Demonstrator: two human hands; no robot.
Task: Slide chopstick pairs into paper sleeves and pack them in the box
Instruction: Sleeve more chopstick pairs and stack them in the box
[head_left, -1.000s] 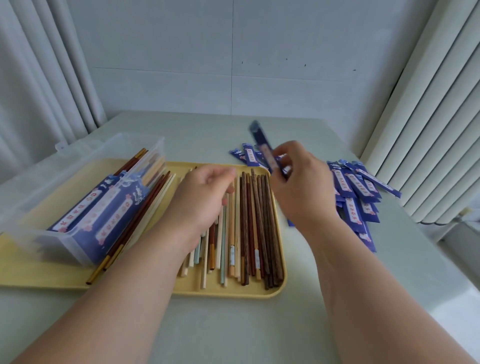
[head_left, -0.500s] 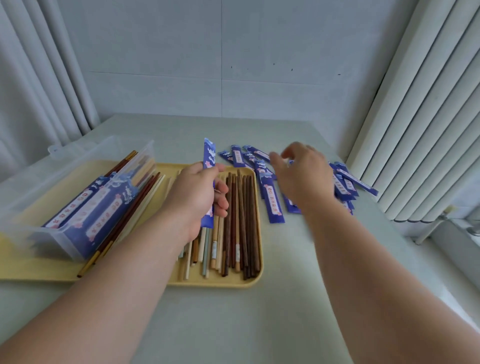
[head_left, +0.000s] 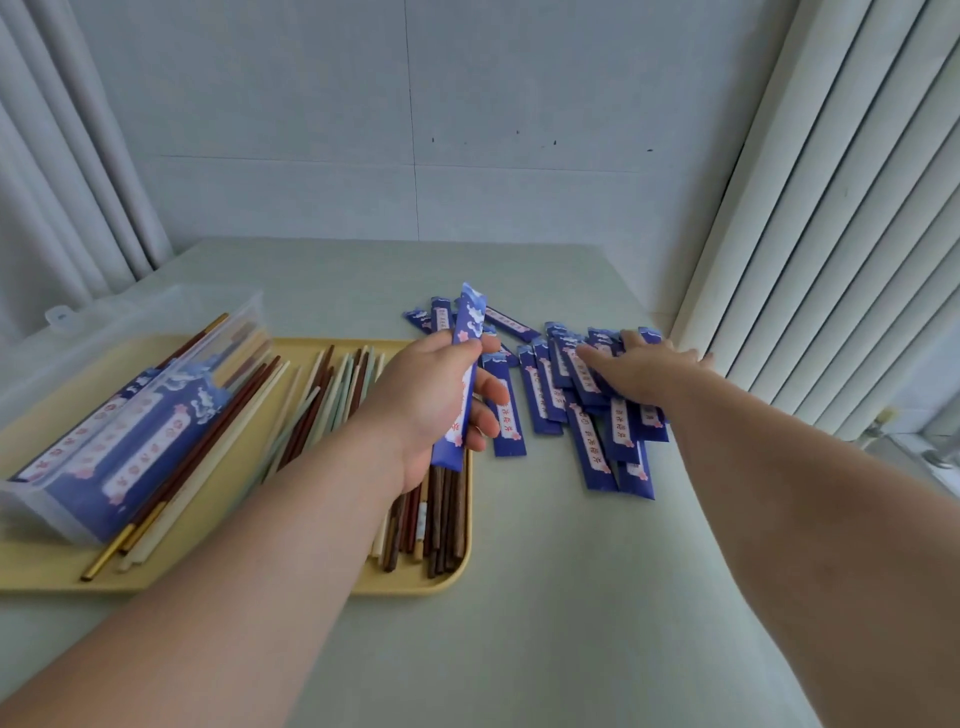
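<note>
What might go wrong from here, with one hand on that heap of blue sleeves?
The right hand lies flat on the sleeve pile, so it may drag several sleeves or push some towards the table edge. The left hand grips its sleeve around the middle; thin paper might crease. Packed chopsticks poke out of the box and might get knocked.

1. Soft, even daylight with a cool, bluish cast; the brightest patch is at the lower right, beside the curtain (head_left: 831, 234).
2. Shadows on the table (head_left: 571, 649) are weak and soft-edged.
3. No hard glare; the clear box (head_left: 156, 322) shows only a mild sheen.
4. Wide-angle distortion bends wall lines and curtain folds towards the edges.
5. Slightly soft overall; print on the sleeves (head_left: 602, 457) is unreadable.
</note>
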